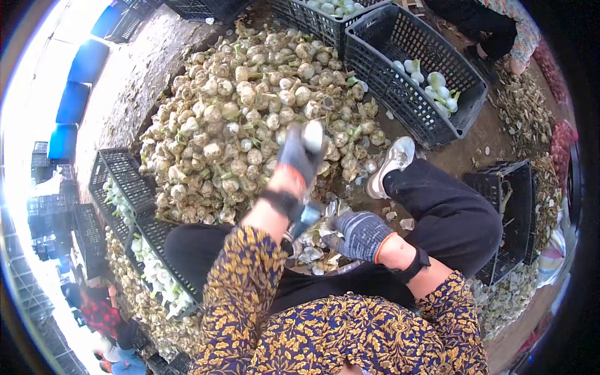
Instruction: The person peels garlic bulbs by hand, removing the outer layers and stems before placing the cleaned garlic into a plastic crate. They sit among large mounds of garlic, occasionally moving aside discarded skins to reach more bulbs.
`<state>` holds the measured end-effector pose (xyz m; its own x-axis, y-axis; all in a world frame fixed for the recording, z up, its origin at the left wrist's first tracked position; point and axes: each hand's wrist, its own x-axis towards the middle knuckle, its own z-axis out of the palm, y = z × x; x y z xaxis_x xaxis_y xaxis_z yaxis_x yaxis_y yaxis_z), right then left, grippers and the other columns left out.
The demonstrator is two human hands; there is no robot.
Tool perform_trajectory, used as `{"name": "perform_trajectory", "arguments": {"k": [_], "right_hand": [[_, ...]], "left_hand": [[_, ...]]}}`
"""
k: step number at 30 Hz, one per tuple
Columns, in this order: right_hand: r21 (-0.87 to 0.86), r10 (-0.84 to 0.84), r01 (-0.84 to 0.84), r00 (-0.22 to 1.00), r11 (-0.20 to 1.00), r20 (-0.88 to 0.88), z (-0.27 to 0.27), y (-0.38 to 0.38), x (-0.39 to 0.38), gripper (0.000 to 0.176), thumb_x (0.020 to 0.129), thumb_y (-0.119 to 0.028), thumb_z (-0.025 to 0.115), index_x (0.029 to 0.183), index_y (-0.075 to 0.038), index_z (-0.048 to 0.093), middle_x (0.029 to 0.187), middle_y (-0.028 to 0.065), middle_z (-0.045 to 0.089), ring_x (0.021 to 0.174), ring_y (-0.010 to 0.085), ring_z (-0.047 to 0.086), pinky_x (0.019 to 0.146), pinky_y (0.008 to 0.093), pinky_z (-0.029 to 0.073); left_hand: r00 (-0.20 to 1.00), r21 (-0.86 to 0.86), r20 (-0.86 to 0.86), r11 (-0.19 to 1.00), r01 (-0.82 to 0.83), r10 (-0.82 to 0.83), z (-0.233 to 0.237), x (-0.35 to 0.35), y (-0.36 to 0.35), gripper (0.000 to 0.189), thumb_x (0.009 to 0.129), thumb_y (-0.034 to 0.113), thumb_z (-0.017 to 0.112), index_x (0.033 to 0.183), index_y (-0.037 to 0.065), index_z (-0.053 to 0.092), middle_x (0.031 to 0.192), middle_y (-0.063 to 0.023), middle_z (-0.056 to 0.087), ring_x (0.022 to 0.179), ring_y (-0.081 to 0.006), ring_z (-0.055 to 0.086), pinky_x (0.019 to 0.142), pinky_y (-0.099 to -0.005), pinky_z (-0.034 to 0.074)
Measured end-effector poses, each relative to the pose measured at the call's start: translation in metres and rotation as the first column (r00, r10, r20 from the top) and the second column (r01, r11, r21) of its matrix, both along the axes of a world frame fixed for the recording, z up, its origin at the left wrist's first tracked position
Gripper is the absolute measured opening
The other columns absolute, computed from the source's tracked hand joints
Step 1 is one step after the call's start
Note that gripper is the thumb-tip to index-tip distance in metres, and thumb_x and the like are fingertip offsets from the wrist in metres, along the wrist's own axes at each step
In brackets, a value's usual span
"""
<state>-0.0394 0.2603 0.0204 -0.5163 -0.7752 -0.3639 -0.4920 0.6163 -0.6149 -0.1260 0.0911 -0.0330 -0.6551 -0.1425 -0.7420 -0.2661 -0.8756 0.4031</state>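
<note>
My left hand (295, 156), in a dark glove and smeared by motion, is over the near side of a big heap of garlic bulbs (250, 106). A white garlic bulb (313, 135), blurred along with the hand, is at its fingers. My right hand (361, 234), in a grey knitted glove, is low between my knees with its fingers curled. What it grips I cannot tell. Just left of it is a blurred teal object (306, 219). Loose peeled skins (310, 253) lie beneath the hands.
A black crate (412, 94) with a few cleaned bulbs (440, 94) stands beyond my right foot (395, 164). Crates with white bulbs (159, 275) are at my left. Another black crate (509, 219) is at my right. A person (494, 28) is at the top right.
</note>
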Motion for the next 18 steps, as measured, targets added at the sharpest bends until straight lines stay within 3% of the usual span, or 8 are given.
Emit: {"name": "perform_trajectory", "arguments": {"k": [3, 6, 7, 9, 11, 13, 15, 18], "right_hand": [[-0.082, -0.064, 0.062, 0.998, 0.995, -0.016, -0.007, 0.0, 0.003, 0.035, 0.077, -0.034, 0.053, 0.093, -0.003, 0.058, 0.083, 0.0211, 0.058, 0.075, 0.0356, 0.057, 0.066, 0.0416, 0.046], [-0.034, -0.028, 0.027, 1.0, 0.999, -0.01, 0.007, -0.001, 0.0, 0.031, 0.077, -0.028, 0.052, 0.093, -0.002, 0.056, 0.082, 0.02, 0.058, 0.076, 0.0338, 0.056, 0.065, 0.0419, 0.045], [-0.037, -0.033, 0.033, 0.999, 0.999, -0.005, 0.006, 0.0, 0.003, 0.031, 0.077, -0.028, 0.052, 0.093, -0.002, 0.056, 0.082, 0.02, 0.058, 0.076, 0.0338, 0.056, 0.065, 0.0419, 0.045], [-0.157, -0.019, 0.014, 0.999, 0.988, -0.033, 0.002, 0.002, 0.009, 0.028, 0.077, -0.027, 0.052, 0.089, -0.002, 0.056, 0.077, 0.0175, 0.058, 0.071, 0.0335, 0.056, 0.063, 0.042, 0.045], [-0.172, -0.047, 0.042, 0.999, 0.984, -0.023, 0.019, -0.002, 0.008, 0.026, 0.075, -0.026, 0.053, 0.087, -0.002, 0.055, 0.072, 0.016, 0.056, 0.067, 0.0327, 0.056, 0.06, 0.0416, 0.045], [-0.042, 0.017, -0.016, 1.0, 0.999, 0.023, 0.027, -0.003, 0.005, 0.026, 0.073, -0.024, 0.054, 0.087, -0.002, 0.054, 0.071, 0.0161, 0.056, 0.067, 0.0318, 0.056, 0.058, 0.0414, 0.045], [0.001, 0.039, -0.039, 0.997, 0.999, 0.071, 0.029, -0.007, 0.0, 0.03, 0.07, -0.024, 0.054, 0.09, -0.001, 0.054, 0.075, 0.0159, 0.056, 0.07, 0.0306, 0.056, 0.06, 0.0407, 0.045], [-0.014, 0.01, -0.008, 0.993, 1.0, 0.12, 0.02, -0.011, 0.002, 0.034, 0.073, -0.025, 0.053, 0.096, 0.0, 0.054, 0.079, 0.0176, 0.056, 0.074, 0.0307, 0.056, 0.065, 0.0391, 0.046]], "left_hand": [[0.803, -0.194, -0.523, 0.957, 0.215, -0.287, 0.094, -0.064, -0.01, 0.063, 0.086, 0.051, 0.034, 0.121, -0.001, 0.028, 0.1, -0.0199, 0.051, 0.085, -0.0284, 0.056, 0.065, -0.0325, 0.054], [0.861, -0.318, -0.476, 0.948, 0.021, -0.179, 0.116, -0.085, -0.015, 0.067, 0.082, 0.053, 0.044, 0.117, -0.002, 0.032, 0.1, -0.0183, 0.044, 0.08, -0.0276, 0.056, 0.067, -0.0311, 0.05], [0.86, -0.397, -0.474, 0.918, -0.017, -0.189, 0.104, -0.085, -0.02, 0.066, 0.082, 0.052, 0.046, 0.119, -0.001, 0.032, 0.099, -0.0169, 0.044, 0.08, -0.028, 0.055, 0.066, -0.0301, 0.05], [0.946, -0.604, -0.213, 0.794, 0.071, -0.246, 0.046, -0.081, -0.04, 0.054, 0.083, 0.041, 0.049, 0.114, -0.002, 0.04, 0.1, -0.0171, 0.048, 0.082, -0.0307, 0.056, 0.069, -0.0333, 0.049], [0.912, -0.897, 0.243, 0.281, 0.341, -0.331, -0.003, -0.059, -0.047, 0.038, 0.081, 0.029, 0.052, 0.108, 0.002, 0.049, 0.108, -0.0186, 0.049, 0.089, -0.0321, 0.055, 0.074, -0.0381, 0.047], [0.791, -0.884, 0.458, -0.114, 0.454, -0.406, -0.035, -0.032, -0.046, 0.035, 0.077, 0.027, 0.054, 0.107, 0.008, 0.053, 0.119, -0.0201, 0.044, 0.094, -0.0332, 0.054, 0.079, -0.0409, 0.044], [0.824, -0.801, 0.459, -0.555, 0.223, -0.331, -0.084, -0.022, -0.048, 0.041, 0.075, 0.03, 0.054, 0.113, 0.015, 0.051, 0.118, -0.0192, 0.046, 0.097, -0.0345, 0.052, 0.081, -0.0414, 0.043], [0.572, -0.637, 0.738, -0.65, 0.415, -0.358, -0.089, -0.028, -0.047, 0.057, 0.076, 0.038, 0.051, 0.125, 0.012, 0.039, 0.128, -0.0201, 0.036, 0.103, -0.0343, 0.049, 0.083, -0.042, 0.042]]}}
